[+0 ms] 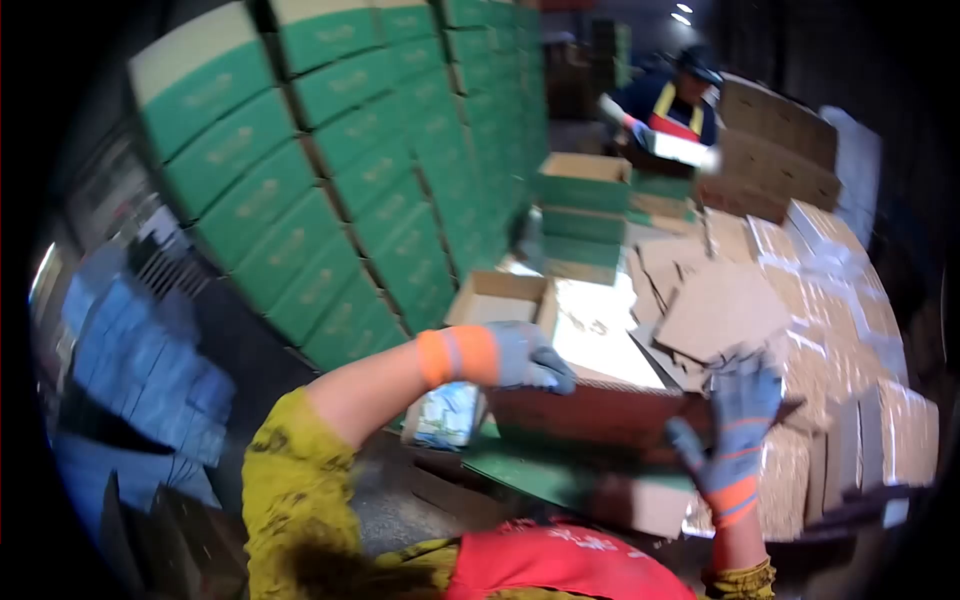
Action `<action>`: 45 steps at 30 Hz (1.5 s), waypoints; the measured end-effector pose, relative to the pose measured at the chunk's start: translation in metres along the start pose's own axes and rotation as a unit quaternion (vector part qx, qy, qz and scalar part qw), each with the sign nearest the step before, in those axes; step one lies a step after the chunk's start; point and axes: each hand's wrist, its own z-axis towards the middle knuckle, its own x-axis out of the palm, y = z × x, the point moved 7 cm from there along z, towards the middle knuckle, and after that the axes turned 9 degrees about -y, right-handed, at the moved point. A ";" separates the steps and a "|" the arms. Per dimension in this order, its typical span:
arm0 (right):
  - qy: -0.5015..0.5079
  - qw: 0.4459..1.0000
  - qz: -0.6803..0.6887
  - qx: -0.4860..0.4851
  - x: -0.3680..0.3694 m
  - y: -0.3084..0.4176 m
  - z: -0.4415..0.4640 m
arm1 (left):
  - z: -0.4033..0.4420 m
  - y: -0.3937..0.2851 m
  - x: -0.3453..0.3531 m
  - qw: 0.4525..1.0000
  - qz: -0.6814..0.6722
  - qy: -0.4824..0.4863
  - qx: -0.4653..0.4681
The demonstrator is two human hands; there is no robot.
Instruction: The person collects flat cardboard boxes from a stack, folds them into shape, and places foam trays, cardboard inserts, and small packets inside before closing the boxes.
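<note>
In front of me stands an open cardboard box (590,418), its near wall dark reddish-brown, with a bright white sheet or panel (600,335) inside or just behind it. My left hand (528,358), in a grey glove with an orange cuff, is closed over the box's near left top edge. At the right end of the box is my right hand (740,405), gloved alike, thumb apart from the outstretched fingers. Its fingertips are blurred beside loose flat cardboard pieces (725,310); whether they touch is unclear.
Tall stacks of green boxes (330,200) rise on the left. Green open boxes (585,215) stand ahead, and beyond them a co-worker (660,105) handles a white-topped box. Wrapped cardboard bundles (830,330) line the right side. Blue packs (145,350) lie at lower left.
</note>
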 end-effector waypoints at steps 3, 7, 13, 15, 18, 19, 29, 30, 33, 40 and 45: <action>-0.001 0.999 0.009 -0.040 0.018 0.012 0.006 | 0.021 0.032 -0.007 0.991 -0.075 0.089 -0.067; 0.027 0.994 0.048 -0.096 0.001 0.010 -0.019 | 0.031 0.046 -0.004 0.990 -0.062 0.122 -0.024; -0.073 0.981 0.137 -0.119 -0.011 0.010 -0.039 | 0.019 -0.003 -0.033 0.995 0.032 -0.092 -0.007; -0.115 0.964 0.233 -0.061 -0.042 0.004 -0.028 | 0.007 -0.006 -0.058 0.970 0.047 -0.232 -0.047; -0.038 0.908 0.401 0.115 -0.053 -0.030 -0.041 | -0.022 0.004 -0.076 0.938 -0.007 -0.328 -0.111; -0.010 0.917 0.386 0.098 -0.060 -0.030 -0.041 | -0.033 0.001 -0.071 0.931 0.014 -0.344 -0.119; 0.313 0.710 0.577 0.255 0.051 0.011 -0.032 | 0.056 0.070 0.086 0.908 -0.369 0.117 -0.160; 0.215 0.755 0.560 0.266 0.067 -0.001 -0.042 | 0.046 0.070 0.073 0.857 -0.478 0.079 -0.174; 0.046 0.938 0.331 0.093 0.071 -0.006 -0.041 | 0.013 0.042 0.069 0.983 -0.138 -0.124 0.011; 0.079 0.988 0.130 -0.034 0.047 0.018 0.026 | -0.067 -0.015 0.040 0.723 0.269 -0.631 0.085; 0.158 0.876 0.425 0.162 0.057 -0.036 -0.066 | -0.036 0.061 0.062 0.865 0.258 -0.396 -0.170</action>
